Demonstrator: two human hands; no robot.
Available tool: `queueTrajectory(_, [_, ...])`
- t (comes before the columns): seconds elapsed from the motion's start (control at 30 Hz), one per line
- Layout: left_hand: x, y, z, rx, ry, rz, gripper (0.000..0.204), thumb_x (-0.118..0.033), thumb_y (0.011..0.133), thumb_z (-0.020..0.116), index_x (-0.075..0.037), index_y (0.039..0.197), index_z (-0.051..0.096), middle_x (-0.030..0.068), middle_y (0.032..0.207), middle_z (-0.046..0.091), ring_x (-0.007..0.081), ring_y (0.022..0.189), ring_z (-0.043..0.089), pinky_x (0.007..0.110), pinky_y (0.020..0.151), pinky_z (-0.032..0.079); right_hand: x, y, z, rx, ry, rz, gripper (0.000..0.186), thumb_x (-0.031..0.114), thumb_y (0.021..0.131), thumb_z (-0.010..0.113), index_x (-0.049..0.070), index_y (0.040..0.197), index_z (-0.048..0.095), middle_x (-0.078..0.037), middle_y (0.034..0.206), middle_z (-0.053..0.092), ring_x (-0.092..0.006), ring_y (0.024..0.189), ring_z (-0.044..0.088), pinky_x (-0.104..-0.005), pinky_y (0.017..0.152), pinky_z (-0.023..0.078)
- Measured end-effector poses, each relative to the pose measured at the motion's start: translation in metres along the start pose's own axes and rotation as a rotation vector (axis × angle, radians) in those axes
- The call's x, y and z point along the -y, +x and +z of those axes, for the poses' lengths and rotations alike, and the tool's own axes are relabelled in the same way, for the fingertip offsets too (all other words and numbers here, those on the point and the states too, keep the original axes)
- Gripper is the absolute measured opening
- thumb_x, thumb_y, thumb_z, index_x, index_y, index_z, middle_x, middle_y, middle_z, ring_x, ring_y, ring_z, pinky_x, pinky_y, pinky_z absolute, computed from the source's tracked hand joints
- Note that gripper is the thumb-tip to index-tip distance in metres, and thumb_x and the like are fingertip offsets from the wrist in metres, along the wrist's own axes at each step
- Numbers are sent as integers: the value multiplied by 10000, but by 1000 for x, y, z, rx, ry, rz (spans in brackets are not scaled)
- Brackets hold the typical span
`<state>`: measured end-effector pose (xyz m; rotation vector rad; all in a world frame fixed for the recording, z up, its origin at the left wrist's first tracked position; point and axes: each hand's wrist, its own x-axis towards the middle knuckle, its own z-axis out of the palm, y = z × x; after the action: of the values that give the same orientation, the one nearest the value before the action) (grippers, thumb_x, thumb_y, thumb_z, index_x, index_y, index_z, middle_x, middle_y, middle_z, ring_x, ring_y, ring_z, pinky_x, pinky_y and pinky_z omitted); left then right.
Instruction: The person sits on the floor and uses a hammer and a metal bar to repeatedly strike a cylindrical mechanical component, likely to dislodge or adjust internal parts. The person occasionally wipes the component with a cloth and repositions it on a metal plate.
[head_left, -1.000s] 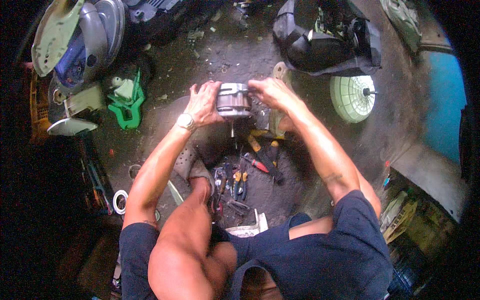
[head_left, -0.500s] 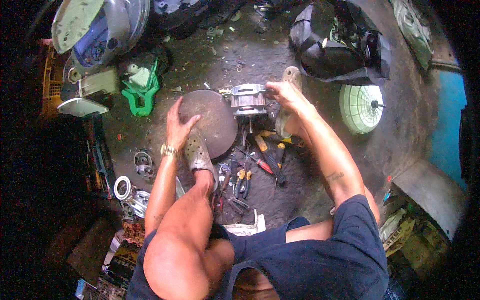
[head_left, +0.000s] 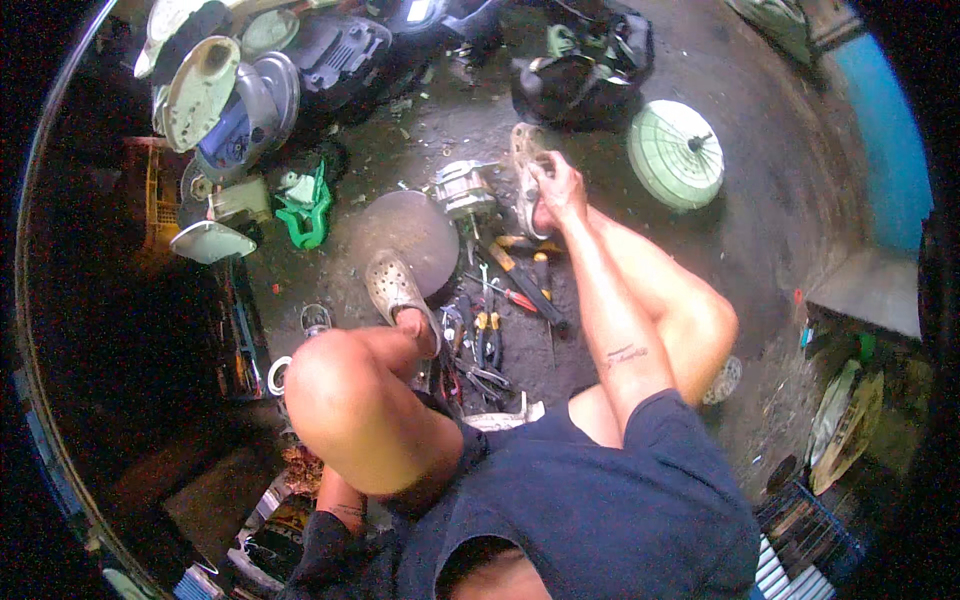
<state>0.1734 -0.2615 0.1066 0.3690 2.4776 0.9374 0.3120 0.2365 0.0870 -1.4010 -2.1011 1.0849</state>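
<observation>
My right hand (head_left: 561, 188) hovers over the clog (head_left: 525, 150) on my right foot, thumb and fingers drawn together. Whatever they may pinch is too small to make out. Left of it, apart from the hand, a silver electric motor (head_left: 466, 188) with its shaft toward me rests by the edge of a round, dark flat disc (head_left: 418, 232). My other clog (head_left: 395, 283) stands on that disc's near part. Of my left arm only a piece shows beside my bent knee at the lower left; the hand itself is hidden.
Between my feet lie pliers (head_left: 488, 338), a red-handled screwdriver (head_left: 518, 298) and other hand tools. A green plastic piece (head_left: 308, 210) is left of the disc. A pale round fan grille (head_left: 678, 155) and a black bag (head_left: 580, 75) lie farther right. Fan parts crowd the far left.
My left hand has left the disc and dropped out of sight at the lower left. The right hand has come off the motor to above the clog. The whole view has shifted.
</observation>
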Motion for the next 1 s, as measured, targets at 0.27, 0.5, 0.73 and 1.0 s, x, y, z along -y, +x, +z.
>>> queueTrajectory(0.27, [27,-46,-11,83,58,7,514,-397,824,729,-57,1198,635,175,1159,667,338,1083,627,432,941,481,-65,-138,42,132,-26,282,307,260,853,666,98,1114,670,-184,1048,701,-345,1031,665,-439,893,503])
queueTrajectory(0.5, [70,-9,10,272,198,-129,494,-442,840,702,-61,1153,665,181,1113,693,349,1054,651,441,908,500,-98,-166,46,309,-249,168,347,306,854,672,99,1131,663,-210,1106,679,-370,1016,658,-449,883,506])
queueTrajectory(0.73, [135,-18,28,147,389,-407,516,-404,826,715,-49,1180,595,215,1148,652,383,1073,626,476,902,502,-86,-166,33,422,-506,119,531,311,816,720,13,1222,550,-269,1102,624,-423,995,622,-485,857,497])
queueTrajectory(1.0, [169,-26,70,-77,282,-428,550,-401,831,729,33,1129,569,232,1152,605,383,1124,564,472,929,466,-23,-194,72,401,-344,291,604,379,845,692,10,1290,518,-263,1071,665,-426,965,655,-507,807,519])
